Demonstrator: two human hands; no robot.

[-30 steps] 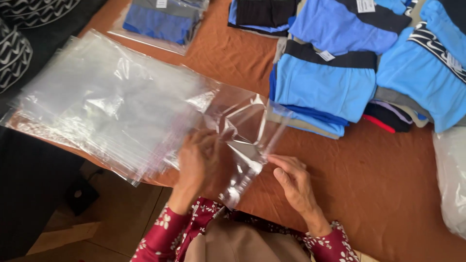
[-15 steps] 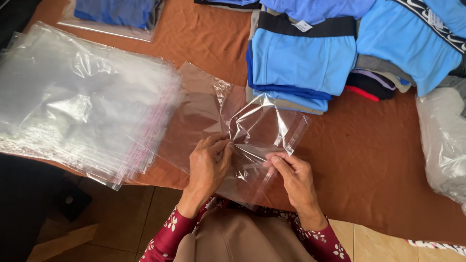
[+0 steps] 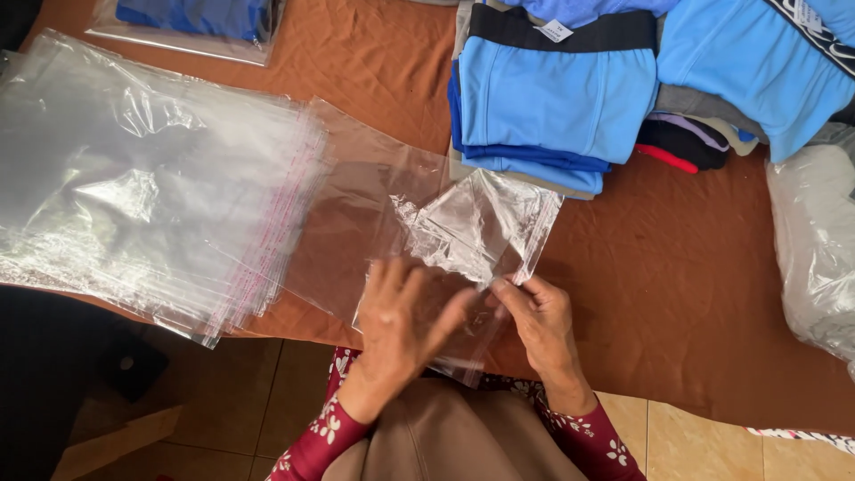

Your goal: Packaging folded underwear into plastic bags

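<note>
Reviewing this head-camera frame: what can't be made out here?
- Whether the clear bag between the left hand and right hand is open: transparent film, glare.
- How many garments the blue stack holds: lower layers covered, top cut by the frame edge.
- Contents of the white bag: milky film, cut off at right.
- Count in the flat bag pile: sheets overlap.
</note>
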